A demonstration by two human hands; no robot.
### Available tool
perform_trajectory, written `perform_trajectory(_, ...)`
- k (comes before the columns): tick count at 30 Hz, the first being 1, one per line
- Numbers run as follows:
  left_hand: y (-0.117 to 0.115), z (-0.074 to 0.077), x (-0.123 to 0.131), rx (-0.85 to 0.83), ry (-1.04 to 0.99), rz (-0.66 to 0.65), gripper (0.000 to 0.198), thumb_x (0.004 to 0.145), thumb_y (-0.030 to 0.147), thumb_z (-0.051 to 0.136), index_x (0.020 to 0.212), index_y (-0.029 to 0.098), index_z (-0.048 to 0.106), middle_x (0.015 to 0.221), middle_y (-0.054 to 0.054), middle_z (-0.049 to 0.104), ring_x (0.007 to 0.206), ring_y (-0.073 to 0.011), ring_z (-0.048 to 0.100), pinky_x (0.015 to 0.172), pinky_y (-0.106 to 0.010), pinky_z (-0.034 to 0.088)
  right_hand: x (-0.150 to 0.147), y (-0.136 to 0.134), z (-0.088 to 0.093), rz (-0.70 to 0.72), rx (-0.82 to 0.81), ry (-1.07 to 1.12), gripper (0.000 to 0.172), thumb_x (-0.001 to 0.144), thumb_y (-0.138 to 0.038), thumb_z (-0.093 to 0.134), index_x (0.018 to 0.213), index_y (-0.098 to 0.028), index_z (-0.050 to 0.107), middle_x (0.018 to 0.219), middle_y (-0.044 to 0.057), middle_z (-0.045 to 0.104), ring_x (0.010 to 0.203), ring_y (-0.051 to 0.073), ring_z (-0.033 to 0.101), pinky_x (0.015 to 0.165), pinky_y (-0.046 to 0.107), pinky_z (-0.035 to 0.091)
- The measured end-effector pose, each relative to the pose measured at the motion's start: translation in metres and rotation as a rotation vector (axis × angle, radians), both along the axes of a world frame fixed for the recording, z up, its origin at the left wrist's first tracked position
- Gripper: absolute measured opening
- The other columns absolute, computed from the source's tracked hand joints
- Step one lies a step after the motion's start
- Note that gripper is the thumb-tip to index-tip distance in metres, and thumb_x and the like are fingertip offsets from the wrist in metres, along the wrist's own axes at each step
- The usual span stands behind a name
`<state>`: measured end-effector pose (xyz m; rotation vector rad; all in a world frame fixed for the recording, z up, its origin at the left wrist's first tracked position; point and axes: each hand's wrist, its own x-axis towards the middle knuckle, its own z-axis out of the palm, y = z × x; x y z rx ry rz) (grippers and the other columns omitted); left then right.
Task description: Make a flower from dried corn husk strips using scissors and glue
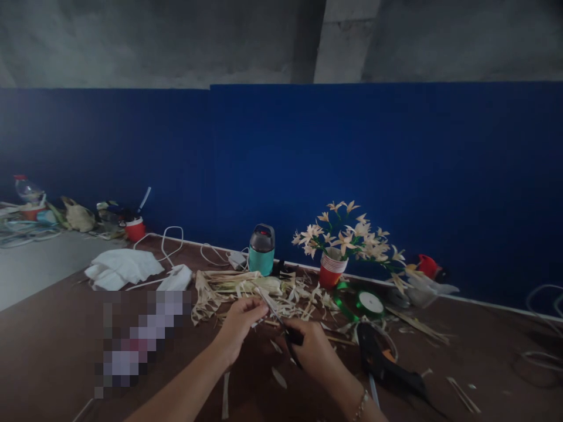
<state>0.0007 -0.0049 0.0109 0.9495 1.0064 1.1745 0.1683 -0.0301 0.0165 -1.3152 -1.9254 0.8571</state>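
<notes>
My right hand (311, 344) is closed around the dark handles of a pair of scissors (273, 306), whose blades point up and to the left. Close to those blades, my left hand (241, 326) is pinched, thumb against fingers; whatever it grips is too small to make out. Just beyond both hands lies a spread of dried corn husks (211, 293), with a paler husk bundle (268, 285) on top. Small cut husk pieces (278, 378) are scattered on the brown table (185, 363) below and between my hands.
Husk flowers (347, 237) stand in red cups (333, 268) at the back. A green ribbon spool (369, 303) and black glue gun (387, 366) lie to the right. A teal-and-grey container (262, 251) stands by the blue partition (272, 152). White plastic (125, 266) and cables lie left.
</notes>
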Motion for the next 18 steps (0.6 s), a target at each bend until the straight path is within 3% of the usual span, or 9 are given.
perform_trajectory(9,0.0018,-0.0020,-0.0013,0.020,0.005,-0.020,0.021,0.061,0.032,0.069,0.057,0.015,0.058,0.056,0.001,0.056,0.056,-0.0113,0.049,0.056,-0.022,0.036,-0.0006,-0.0008,0.0027,0.011,-0.014,0.022,0.022,0.069,-0.019,0.052,0.079,-0.014,0.072,0.069,0.002,0.069,0.067,0.018,0.059,0.060,0.022,0.043)
perform_trajectory(18,0.0048,0.0025,-0.0032,0.091,0.040,0.083,0.017,0.062,0.032,0.067,0.062,0.015,0.062,0.061,0.001,0.060,0.061,-0.0129,0.053,0.062,-0.022,0.039,-0.0018,-0.0019,0.0049,0.036,-0.025,0.045,0.023,0.069,-0.018,0.052,0.079,-0.014,0.072,0.070,0.002,0.069,0.068,0.018,0.060,0.060,0.022,0.043)
